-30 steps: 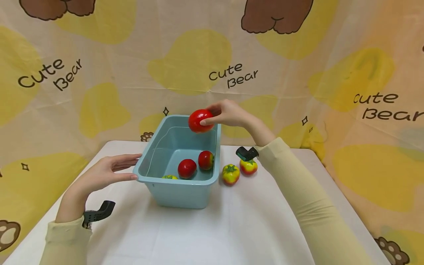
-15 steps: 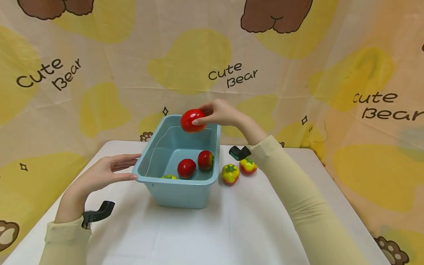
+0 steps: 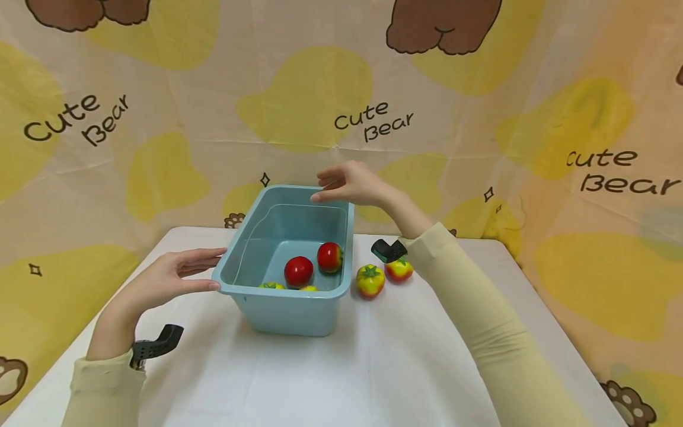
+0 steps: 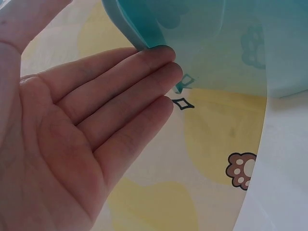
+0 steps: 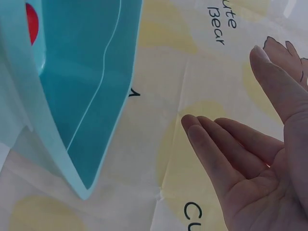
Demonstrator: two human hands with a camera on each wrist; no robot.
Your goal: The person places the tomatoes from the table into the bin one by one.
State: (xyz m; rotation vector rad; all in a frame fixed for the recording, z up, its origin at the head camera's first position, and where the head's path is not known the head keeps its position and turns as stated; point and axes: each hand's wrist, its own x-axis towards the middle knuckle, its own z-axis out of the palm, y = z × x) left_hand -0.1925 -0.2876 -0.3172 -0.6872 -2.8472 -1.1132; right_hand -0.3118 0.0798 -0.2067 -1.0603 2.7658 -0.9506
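Fruit (image 3: 299,271) lies below right hand (image 3: 349,182).

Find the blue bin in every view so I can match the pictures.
Head: blue bin, just left of centre, by the left hand.
Left wrist: top right, partly cut off.
Right wrist: upper left, partly cut off.
Shared landmark: the yellow-patched cloth, seen in all three.
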